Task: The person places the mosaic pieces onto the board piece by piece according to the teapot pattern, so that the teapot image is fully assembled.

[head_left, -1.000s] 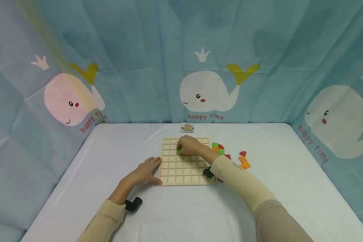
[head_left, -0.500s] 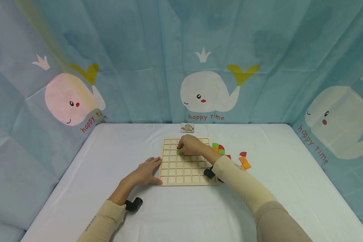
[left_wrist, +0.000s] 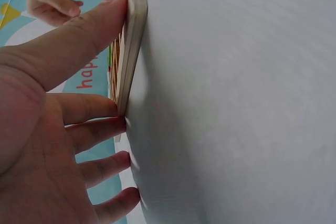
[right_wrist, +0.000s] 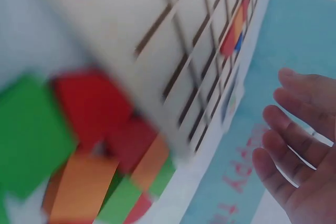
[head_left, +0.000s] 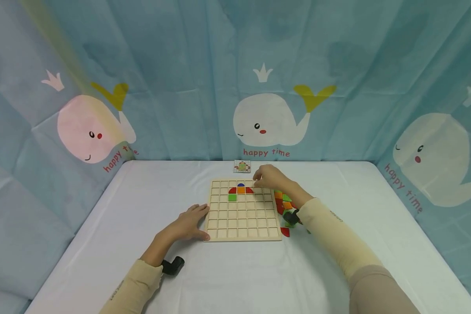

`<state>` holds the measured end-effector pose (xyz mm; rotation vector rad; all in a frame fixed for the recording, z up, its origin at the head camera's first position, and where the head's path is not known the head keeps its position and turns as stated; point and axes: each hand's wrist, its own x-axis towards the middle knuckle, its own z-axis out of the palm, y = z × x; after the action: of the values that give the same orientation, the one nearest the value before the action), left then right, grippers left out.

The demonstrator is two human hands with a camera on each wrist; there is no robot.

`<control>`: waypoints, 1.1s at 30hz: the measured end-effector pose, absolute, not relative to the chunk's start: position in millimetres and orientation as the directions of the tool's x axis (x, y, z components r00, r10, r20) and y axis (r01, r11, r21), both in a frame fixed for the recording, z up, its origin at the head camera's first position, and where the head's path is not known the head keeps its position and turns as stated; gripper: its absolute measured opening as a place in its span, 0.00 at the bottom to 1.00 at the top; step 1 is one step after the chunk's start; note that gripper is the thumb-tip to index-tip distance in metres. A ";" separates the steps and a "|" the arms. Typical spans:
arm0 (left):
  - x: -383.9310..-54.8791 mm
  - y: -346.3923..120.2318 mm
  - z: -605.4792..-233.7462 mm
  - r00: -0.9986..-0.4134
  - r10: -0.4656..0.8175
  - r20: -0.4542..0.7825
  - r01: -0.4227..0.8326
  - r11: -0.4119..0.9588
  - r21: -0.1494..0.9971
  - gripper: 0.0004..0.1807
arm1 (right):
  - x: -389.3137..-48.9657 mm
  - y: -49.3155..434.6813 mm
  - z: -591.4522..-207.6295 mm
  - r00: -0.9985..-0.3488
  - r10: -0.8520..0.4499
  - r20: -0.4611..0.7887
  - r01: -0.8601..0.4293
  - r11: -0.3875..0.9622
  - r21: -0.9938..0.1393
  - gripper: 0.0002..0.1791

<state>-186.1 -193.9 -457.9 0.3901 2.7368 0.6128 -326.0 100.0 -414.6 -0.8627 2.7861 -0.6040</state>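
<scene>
A wooden grid board [head_left: 243,222] lies on the white table. In its upper rows sit a blue rounded piece [head_left: 240,185], an orange square tile [head_left: 241,190], two red quarter-round tiles [head_left: 233,190] on either side of the orange one, and a green square tile [head_left: 232,198]. My left hand [head_left: 189,222] rests at the board's left edge; its thumb touches the near corner and its fingers are extended. Above the board's far right part is my right hand [head_left: 274,178]. In the right wrist view its fingers [right_wrist: 283,124] are loosely bent with nothing between them.
Loose red, orange and green tiles [right_wrist: 84,182] lie in a heap along the board's right side, partly hidden by my right arm in the head view. Beyond the board lies a small pattern card [head_left: 242,165]. A whale-printed curtain [head_left: 172,122] hangs behind the table.
My right hand has lifted off the green tile and moved right, which uncovers the coloured tiles on the board. My left hand stays at the board's edge.
</scene>
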 end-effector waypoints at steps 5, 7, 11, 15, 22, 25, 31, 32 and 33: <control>-185.6 -193.7 -457.3 -0.914 0.329 -0.237 0.196 0.870 0.453 0.54 | -327.0 126.6 -414.1 -0.847 -0.531 -0.035 -0.468 0.774 -0.427 0.14; -184.8 -193.3 -456.5 -0.914 0.331 -0.234 0.198 0.868 0.456 0.54 | -328.4 135.6 -416.0 -0.857 -0.513 -0.048 -0.452 0.792 -0.410 0.14; -183.9 -193.2 -456.2 -0.916 0.327 -0.233 0.195 0.869 0.455 0.53 | -331.4 149.3 -422.1 -0.880 -0.463 -0.108 -0.390 0.832 -0.394 0.14; -183.1 -192.7 -455.5 -0.917 0.324 -0.231 0.192 0.868 0.457 0.54 | -333.4 158.4 -427.8 -0.888 -0.431 -0.163 -0.343 0.855 -0.390 0.15; -182.1 -192.2 -455.1 -0.917 0.323 -0.236 0.186 0.866 0.463 0.54 | -338.9 165.7 -438.6 -0.888 -0.399 -0.230 -0.290 0.872 -0.394 0.14; -181.9 -192.5 -455.4 -0.917 0.320 -0.236 0.183 0.867 0.464 0.54 | -340.7 166.7 -440.2 -0.893 -0.380 -0.240 -0.263 0.874 -0.408 0.13; -181.5 -191.9 -454.6 -0.917 0.321 -0.235 0.183 0.865 0.468 0.54 | -342.9 167.3 -441.1 -0.897 -0.379 -0.226 -0.272 0.878 -0.394 0.13; -181.6 -191.7 -454.1 -0.917 0.322 -0.235 0.183 0.864 0.468 0.54 | -342.9 167.4 -441.1 -0.896 -0.383 -0.223 -0.278 0.878 -0.389 0.13; -182.1 -192.3 -453.9 -0.917 0.322 -0.236 0.183 0.864 0.469 0.54 | -343.1 167.1 -441.0 -0.895 -0.385 -0.223 -0.280 0.878 -0.389 0.13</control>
<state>-182.1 -192.3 -453.9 0.3795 2.7304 0.6429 -343.1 167.1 -441.0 -0.4995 2.7529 -0.5060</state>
